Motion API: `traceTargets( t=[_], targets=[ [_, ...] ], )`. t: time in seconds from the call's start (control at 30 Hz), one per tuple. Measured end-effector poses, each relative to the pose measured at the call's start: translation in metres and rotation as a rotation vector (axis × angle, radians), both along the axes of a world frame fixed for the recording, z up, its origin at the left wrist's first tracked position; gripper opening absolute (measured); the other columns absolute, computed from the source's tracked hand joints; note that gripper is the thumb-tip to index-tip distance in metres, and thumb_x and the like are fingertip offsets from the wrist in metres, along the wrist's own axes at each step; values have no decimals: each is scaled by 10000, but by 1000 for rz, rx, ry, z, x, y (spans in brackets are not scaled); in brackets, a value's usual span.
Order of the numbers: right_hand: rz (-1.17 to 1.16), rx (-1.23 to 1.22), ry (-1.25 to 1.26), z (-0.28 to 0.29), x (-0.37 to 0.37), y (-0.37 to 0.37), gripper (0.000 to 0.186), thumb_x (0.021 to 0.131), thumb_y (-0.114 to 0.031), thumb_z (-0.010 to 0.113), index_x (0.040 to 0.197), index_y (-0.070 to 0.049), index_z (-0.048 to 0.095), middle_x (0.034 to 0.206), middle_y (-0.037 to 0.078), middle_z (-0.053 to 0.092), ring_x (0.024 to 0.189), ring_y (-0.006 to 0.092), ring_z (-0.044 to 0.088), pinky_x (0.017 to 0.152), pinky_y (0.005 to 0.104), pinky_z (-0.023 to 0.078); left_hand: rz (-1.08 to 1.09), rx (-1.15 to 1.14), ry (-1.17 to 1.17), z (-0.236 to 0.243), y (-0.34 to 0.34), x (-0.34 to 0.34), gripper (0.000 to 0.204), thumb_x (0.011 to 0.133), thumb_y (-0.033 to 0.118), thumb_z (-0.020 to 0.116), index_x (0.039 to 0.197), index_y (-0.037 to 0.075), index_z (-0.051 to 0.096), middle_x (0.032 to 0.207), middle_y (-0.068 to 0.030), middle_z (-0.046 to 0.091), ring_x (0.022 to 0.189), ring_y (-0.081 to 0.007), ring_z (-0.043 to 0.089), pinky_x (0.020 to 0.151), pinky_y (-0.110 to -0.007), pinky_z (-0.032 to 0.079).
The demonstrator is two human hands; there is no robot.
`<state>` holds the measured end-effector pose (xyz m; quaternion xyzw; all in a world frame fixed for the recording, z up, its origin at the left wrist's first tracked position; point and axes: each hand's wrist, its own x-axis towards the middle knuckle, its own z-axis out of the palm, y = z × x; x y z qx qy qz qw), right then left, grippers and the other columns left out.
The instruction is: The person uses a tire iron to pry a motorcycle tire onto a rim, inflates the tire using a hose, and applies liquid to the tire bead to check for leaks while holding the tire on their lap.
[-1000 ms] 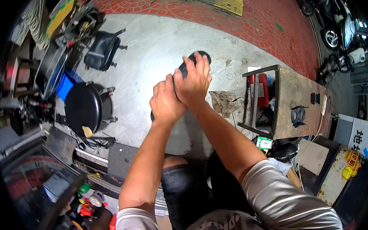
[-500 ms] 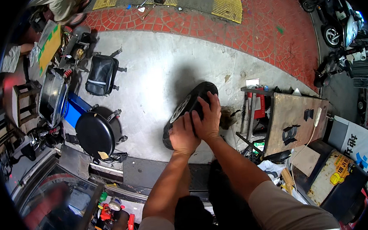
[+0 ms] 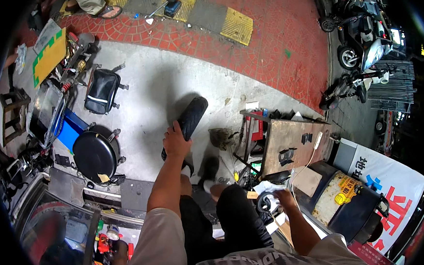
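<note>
A small wheel with a black tyre (image 3: 194, 116) stands tilted on the pale concrete in front of me, its tread facing up. My left hand (image 3: 176, 143) is closed over the near part of the tyre, fingers wrapped on the tread. My right hand (image 3: 286, 200) has gone off to the right, beside a black ring-shaped thing (image 3: 264, 203) and some white wrapping among clutter. Its fingers are small and partly hidden, so I cannot make out whether they hold anything.
A wooden board table (image 3: 293, 144) and a rusty dark box (image 3: 339, 195) stand at the right. At the left lie a black round stool seat (image 3: 96, 156), a black bag (image 3: 102, 90) and a blue bin (image 3: 71, 131). A person's sandalled foot (image 3: 110, 11) shows at the far left.
My right hand has let go of the tyre and swung right to the clutter. My left hand stays on the wheel, which now shows its tread more. The whole view has shifted.
</note>
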<state>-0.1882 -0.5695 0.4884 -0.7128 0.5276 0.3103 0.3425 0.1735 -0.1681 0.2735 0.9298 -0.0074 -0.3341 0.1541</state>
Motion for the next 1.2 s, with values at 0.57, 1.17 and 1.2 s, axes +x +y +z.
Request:
traceTargets(
  t=[0.57, 1.17, 1.2],
  targets=[
    [-510, 368, 141, 22, 37, -7, 299, 1067, -358, 619, 1234, -116, 675, 1067, 6, 745, 908, 143, 712, 757, 314, 536, -89, 18, -49, 10, -107, 32, 1099, 714, 356, 918, 1601, 72, 335, 1321, -196, 563, 1210, -401, 621, 916, -502, 582],
    [-828, 462, 485, 114, -178, 3, 290, 998, -438, 644, 1084, -168, 702, 890, 44, 718, 666, 202, 663, 575, 379, 476, 292, 94, -8, 266, 58, 122, 1027, 653, 386, 933, 1495, 33, 463, 1275, -241, 701, 1194, -438, 679, 1023, -464, 525],
    [-828, 444, 429, 99, -158, 4, 244, 995, -427, 645, 995, -185, 680, 834, 18, 688, 610, 179, 628, 517, 359, 432, 302, 31, -134, 275, 70, 114, 1080, 654, 359, 938, 1547, 27, 429, 1291, -260, 688, 1222, -435, 667, 1047, -464, 514]
  ],
)
